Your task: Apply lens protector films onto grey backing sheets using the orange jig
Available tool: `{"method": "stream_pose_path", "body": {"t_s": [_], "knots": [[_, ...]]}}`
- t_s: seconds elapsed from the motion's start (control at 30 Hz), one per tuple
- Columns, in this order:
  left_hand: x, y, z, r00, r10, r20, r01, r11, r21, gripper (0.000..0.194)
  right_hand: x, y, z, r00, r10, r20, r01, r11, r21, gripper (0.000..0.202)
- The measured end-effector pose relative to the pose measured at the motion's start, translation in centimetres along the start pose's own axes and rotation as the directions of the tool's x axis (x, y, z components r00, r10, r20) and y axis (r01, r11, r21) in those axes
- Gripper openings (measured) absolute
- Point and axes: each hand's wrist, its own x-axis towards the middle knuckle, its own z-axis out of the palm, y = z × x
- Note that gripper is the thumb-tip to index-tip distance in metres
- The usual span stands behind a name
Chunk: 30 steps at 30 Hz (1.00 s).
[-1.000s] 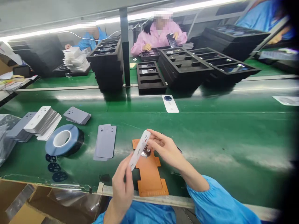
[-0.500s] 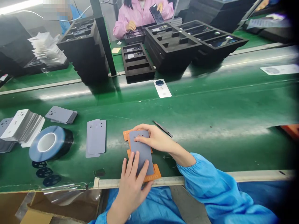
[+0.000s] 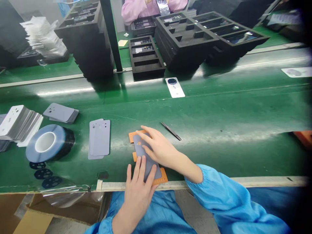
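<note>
A grey phone-back-shaped panel (image 3: pixel 151 169) with holes at its top end lies on an orange fixture (image 3: pixel 163 175) at the front edge of the green surface. My left hand (image 3: pixel 140 188) rests its spread fingertips on the panel's lower half. Over the upper right part lies my right hand (image 3: pixel 159 146), fingers apart, touching the panel and hiding some of it. Neither hand grips anything. Black tweezers (image 3: pixel 171 131) lie just beyond my right hand. Left of the fixture are two overlapping grey panels (image 3: pixel 101 138).
A blue tape roll (image 3: pixel 45 142), a white panel stack (image 3: pixel 14 122) and grey panels (image 3: pixel 60 112) sit at left. A white panel (image 3: pixel 175 87) lies farther back. Black trays (image 3: pixel 147 66) stand behind, near a person in pink (image 3: pixel 136 9).
My right hand has opened out, its thumb and fingers spreading and shifting over the panel's upper right side. My left hand stays on the lower half. The view has tilted slightly downward.
</note>
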Motion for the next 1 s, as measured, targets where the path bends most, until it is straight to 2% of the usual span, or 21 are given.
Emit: {"method": "stream_pose_path", "body": {"t_s": [0.13,0.2,0.27,0.33,0.53,0.63,0.73,0.8,0.87,0.93,1.0], "knots": [[0.0,0.2,0.5,0.998,-0.016,-0.063,0.015,1.000,-0.025,0.051,-2.7,-1.7,1.9,0.998,-0.024,0.051,0.032,0.985,-0.171,0.054],[0.0,0.3,0.7,0.994,-0.030,-0.108,0.025,0.999,-0.043,0.048,-3.7,-2.4,2.8,0.996,-0.020,0.086,0.040,0.972,-0.232,0.066],[0.0,0.3,0.9,0.990,-0.026,-0.136,0.017,0.998,-0.065,0.048,-3.9,-2.9,3.6,0.995,0.013,0.098,0.016,0.956,-0.294,0.078],[-0.1,0.3,1.2,0.989,-0.019,-0.144,0.006,0.996,-0.091,0.046,-3.3,-3.2,4.1,0.995,0.056,0.088,-0.023,0.940,-0.341,0.081],[-0.4,0.2,1.3,0.994,-0.076,-0.078,0.065,0.989,-0.135,0.049,-0.3,-3.2,4.0,0.993,0.106,0.050,-0.077,0.912,-0.402,0.076],[-0.4,-0.1,0.3,0.998,-0.057,0.003,0.056,0.983,-0.177,0.056,-0.8,-2.5,3.5,0.998,0.053,0.037,-0.037,0.941,-0.335,0.063],[-0.3,-0.7,-1.0,0.997,-0.043,0.062,0.060,0.955,-0.290,0.061,-2.7,-1.2,3.2,0.996,0.052,-0.070,-0.067,0.973,-0.221,0.052],[-0.2,-1.1,-1.6,0.996,-0.071,0.058,0.089,0.897,-0.432,0.060,-4.3,-0.3,3.3,0.986,0.085,-0.142,-0.109,0.978,-0.177,0.051],[-0.3,-1.4,-1.9,0.986,-0.168,0.008,0.138,0.781,-0.609,0.052,-5.6,0.1,3.4,0.986,0.126,-0.109,-0.138,0.984,-0.116,0.050],[-0.4,-1.7,-2.3,0.946,-0.322,-0.045,0.173,0.616,-0.768,0.042,-6.5,-0.2,3.3,0.984,0.170,-0.045,-0.173,0.983,-0.063,0.050],[-0.5,-1.9,-2.7,0.884,-0.467,-0.032,0.198,0.434,-0.879,0.036,-6.9,-1.3,2.7,0.977,0.207,-0.043,-0.209,0.977,-0.040,0.050]]}}
